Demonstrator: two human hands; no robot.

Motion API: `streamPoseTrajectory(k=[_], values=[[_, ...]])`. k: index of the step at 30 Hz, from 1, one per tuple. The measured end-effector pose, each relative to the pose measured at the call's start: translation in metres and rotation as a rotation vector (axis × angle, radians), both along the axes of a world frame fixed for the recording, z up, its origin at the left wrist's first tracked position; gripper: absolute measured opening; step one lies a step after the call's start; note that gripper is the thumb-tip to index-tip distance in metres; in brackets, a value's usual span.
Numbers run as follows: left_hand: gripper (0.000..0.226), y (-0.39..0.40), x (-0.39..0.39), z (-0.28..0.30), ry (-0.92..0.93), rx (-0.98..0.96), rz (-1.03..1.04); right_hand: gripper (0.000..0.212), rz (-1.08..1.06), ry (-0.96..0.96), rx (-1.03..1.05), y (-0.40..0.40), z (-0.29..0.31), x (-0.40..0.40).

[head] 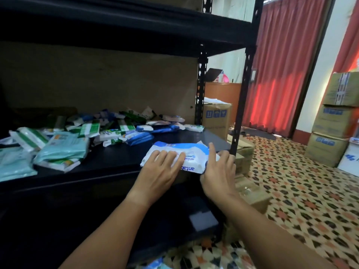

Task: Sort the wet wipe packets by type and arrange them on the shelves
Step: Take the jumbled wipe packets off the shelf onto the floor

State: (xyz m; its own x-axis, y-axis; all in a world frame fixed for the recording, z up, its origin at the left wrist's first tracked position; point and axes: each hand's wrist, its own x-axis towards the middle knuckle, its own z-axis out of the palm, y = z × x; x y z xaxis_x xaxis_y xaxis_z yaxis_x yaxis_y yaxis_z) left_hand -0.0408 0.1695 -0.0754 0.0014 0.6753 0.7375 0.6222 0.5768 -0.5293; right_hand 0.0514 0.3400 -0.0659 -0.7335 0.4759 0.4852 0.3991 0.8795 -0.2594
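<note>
2 hands (186, 167) on blue-white packet (182, 152)

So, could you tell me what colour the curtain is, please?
Red curtain, clearest in the head view.

White and blue on the wipe packet (186, 155) up front, blue lettering across it. Behind, the loose pile of packets (120, 126) mixes green-and-white with blue-and-white, and pale teal packs (62, 150) sit left. Black shelf board (116, 158), black uprights (243, 90). Red curtain (281, 65) glowing, brown cardboard boxes (334, 121) with blue print, floor tiles (303, 191) patterned in orange, black and cream stars.
</note>
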Motion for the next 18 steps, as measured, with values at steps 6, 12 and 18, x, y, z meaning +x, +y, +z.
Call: streamPoseTrajectory(k=[6,12,18], values=[[0.040,-0.026,0.047,-0.053,-0.099,-0.014,-0.003,0.082,-0.028,-0.017,-0.057,-0.016,-0.054,0.038],[0.046,-0.046,0.077,-0.111,-0.223,-0.118,0.089,0.068,-0.050,-0.098,-0.086,-0.020,-0.105,0.062],[0.063,-0.060,0.103,-0.169,-0.444,-0.230,0.241,0.064,-0.089,-0.232,-0.145,-0.020,-0.162,0.086]])
